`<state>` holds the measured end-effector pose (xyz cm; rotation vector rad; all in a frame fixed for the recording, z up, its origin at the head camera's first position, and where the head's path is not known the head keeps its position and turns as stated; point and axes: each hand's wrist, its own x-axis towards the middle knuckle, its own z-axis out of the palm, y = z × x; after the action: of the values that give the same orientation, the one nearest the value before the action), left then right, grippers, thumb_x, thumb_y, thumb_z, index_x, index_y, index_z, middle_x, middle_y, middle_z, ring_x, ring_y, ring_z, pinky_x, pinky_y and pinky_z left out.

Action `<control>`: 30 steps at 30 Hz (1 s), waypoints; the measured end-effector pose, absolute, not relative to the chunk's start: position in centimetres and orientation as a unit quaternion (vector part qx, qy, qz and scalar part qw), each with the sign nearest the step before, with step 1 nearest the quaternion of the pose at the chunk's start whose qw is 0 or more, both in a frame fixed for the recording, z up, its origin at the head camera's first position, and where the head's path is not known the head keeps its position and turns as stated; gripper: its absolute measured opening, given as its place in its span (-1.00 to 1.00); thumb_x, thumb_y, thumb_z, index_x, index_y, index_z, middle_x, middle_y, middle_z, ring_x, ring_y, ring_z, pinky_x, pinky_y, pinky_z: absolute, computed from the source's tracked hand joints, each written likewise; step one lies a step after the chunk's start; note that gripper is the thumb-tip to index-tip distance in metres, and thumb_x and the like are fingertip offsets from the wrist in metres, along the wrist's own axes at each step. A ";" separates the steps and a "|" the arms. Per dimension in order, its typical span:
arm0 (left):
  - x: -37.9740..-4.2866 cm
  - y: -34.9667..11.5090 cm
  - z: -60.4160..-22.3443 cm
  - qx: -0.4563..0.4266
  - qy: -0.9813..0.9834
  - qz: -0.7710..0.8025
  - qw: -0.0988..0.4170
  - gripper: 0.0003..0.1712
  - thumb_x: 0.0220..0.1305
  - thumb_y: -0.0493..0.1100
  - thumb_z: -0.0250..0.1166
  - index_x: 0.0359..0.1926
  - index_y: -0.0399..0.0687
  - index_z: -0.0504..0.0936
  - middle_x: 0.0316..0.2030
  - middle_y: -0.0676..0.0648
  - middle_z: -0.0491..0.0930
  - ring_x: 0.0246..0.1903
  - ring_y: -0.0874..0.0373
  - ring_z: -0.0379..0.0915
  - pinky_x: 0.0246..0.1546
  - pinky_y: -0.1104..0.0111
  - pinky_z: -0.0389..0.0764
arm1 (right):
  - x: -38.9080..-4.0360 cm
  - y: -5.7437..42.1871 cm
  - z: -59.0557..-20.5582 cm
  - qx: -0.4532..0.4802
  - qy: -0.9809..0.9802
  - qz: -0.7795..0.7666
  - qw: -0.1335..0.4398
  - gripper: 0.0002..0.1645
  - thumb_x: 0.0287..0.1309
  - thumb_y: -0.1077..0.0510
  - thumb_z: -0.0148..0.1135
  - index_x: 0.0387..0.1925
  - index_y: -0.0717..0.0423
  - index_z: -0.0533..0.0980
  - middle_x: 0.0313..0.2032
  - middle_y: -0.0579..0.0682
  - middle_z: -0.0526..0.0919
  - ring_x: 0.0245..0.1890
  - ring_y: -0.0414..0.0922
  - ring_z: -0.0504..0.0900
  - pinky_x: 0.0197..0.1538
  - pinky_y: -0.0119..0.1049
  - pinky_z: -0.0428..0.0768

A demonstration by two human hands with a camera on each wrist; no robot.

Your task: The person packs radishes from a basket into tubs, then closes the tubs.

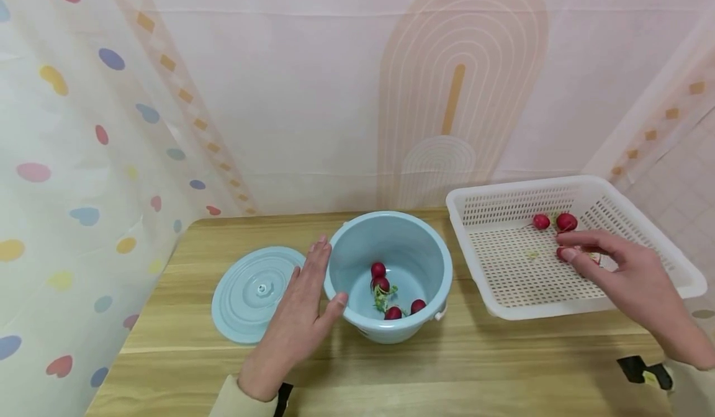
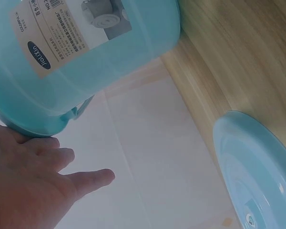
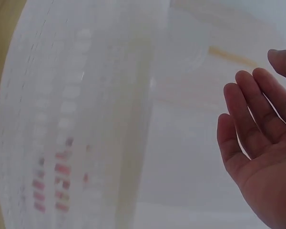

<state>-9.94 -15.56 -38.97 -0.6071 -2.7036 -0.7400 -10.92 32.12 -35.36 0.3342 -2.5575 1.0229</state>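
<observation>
1. Four radishes [image 1: 418, 306] are being shown by the head view inside the blue bucket [image 1: 413, 243] on the desk [image 1: 475, 373]; more radishes [image 1: 566, 221] are being carried in the white basket [image 1: 503, 268], near the right hand [image 1: 634, 277].
2. From the left wrist, the left hand [image 2: 33, 176] is being seen straight-fingered at the bucket's rim, its grip apart, near the lid [image 2: 252, 162].
3. From the right wrist, the right hand is being shown relaxed beside the basket's wall, its grip apart.

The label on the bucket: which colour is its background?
The label has a beige background, clearest in the left wrist view.
</observation>
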 end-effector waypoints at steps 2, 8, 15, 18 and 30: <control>-10.0 -15.5 -38.9 -0.212 -0.933 -0.256 0.138 -0.11 0.54 0.15 0.06 0.66 -0.15 -0.04 0.65 -0.09 -0.09 0.61 -0.05 -0.16 0.44 -0.30 0.10 | -11.0 33.1 -35.5 0.103 -0.912 0.358 0.174 -0.74 0.37 0.21 0.35 0.06 0.05 0.69 -0.06 -0.62 0.60 -0.06 -0.65 0.45 -0.18 -0.74 0.39; -10.0 -15.4 -39.0 -0.211 -0.934 -0.252 0.142 -0.11 0.54 0.16 0.05 0.66 -0.15 -0.03 0.65 -0.10 -0.07 0.61 -0.06 -0.15 0.44 -0.30 0.12 | -11.8 35.4 -36.3 0.064 -0.931 0.334 0.133 -0.68 0.46 0.09 0.26 0.13 0.11 0.65 -0.07 -0.76 0.44 -0.07 -0.73 0.31 -0.24 -0.75 0.37; -9.7 -15.5 -38.9 -0.208 -0.935 -0.249 0.143 -0.11 0.52 0.13 0.08 0.65 -0.16 -0.02 0.65 -0.10 -0.07 0.61 -0.05 -0.15 0.44 -0.28 0.12 | -13.7 37.4 -37.4 0.082 -0.940 0.311 0.111 -0.68 0.45 0.11 0.27 0.10 0.19 0.66 0.01 -0.08 0.71 -0.14 -0.77 0.31 -0.27 -0.74 0.38; -9.6 -15.5 -38.9 -0.205 -0.935 -0.253 0.138 -0.10 0.52 0.12 0.09 0.66 -0.14 -0.03 0.65 -0.08 -0.09 0.61 -0.04 -0.17 0.45 -0.29 0.11 | -14.6 38.1 -37.6 0.094 -0.945 0.300 0.090 -0.67 0.44 0.12 0.28 0.10 0.21 0.66 0.04 0.26 0.70 -0.18 -0.77 0.33 -0.30 -0.72 0.41; -9.4 -15.4 -38.6 -0.205 -0.935 -0.255 0.137 -0.11 0.53 0.14 0.07 0.65 -0.16 -0.01 0.65 -0.06 -0.10 0.62 -0.04 -0.17 0.46 -0.28 0.10 | -17.4 39.9 -38.2 0.116 -0.952 0.283 -0.013 -0.55 0.43 0.08 0.28 0.16 0.33 0.60 0.01 0.36 0.71 -0.22 -0.68 0.48 -0.30 -0.54 0.55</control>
<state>-9.39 -15.43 -38.63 -0.5942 -2.7053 -0.7391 -17.44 39.92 -38.24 0.3672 -3.0152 0.8957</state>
